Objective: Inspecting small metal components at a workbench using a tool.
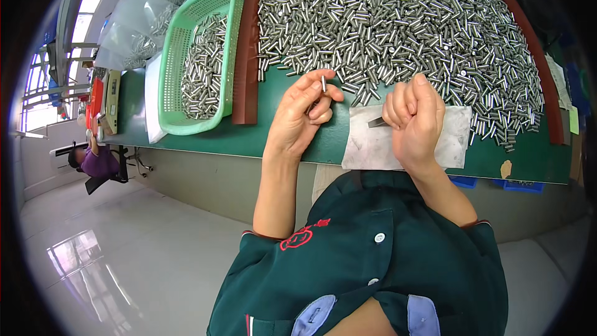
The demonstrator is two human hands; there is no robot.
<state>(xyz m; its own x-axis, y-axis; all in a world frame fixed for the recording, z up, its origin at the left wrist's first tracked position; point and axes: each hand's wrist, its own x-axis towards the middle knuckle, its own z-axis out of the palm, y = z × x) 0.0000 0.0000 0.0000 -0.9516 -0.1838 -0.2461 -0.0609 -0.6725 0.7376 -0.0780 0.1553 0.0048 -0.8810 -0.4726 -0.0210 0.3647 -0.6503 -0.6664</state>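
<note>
From the head camera I look down on a green bench (205, 137). My left hand (303, 115) hovers over its near edge, thumb and forefinger pinched on a single small metal pin (323, 83) that stands nearly upright above the fingertips; I judge it is held that way so its length and end face can be looked over. The other fingers curl loosely under it.

My right hand (415, 118) is closed into a fist above a pale sheet (457, 134) laid at the near edge of the bench. A dark, thin metal tool (377, 122) sticks out of the fist toward the left hand, low over the sheet; I cannot tell what kind of tool it is. The sheet probably gives a plain background for small parts.

Beyond both hands a big heap of pins (398, 18) covers the far part of the bench, hemmed by a brown raised border (249, 56) that seems there to stop them rolling off. Left of that border stands a green mesh basket (180, 56) partly filled with more pins, well apart from the hands. Clear bags (143, 12) lie past the basket near the far left corner. Another person (93, 162) sits at the bench's left end.
</note>
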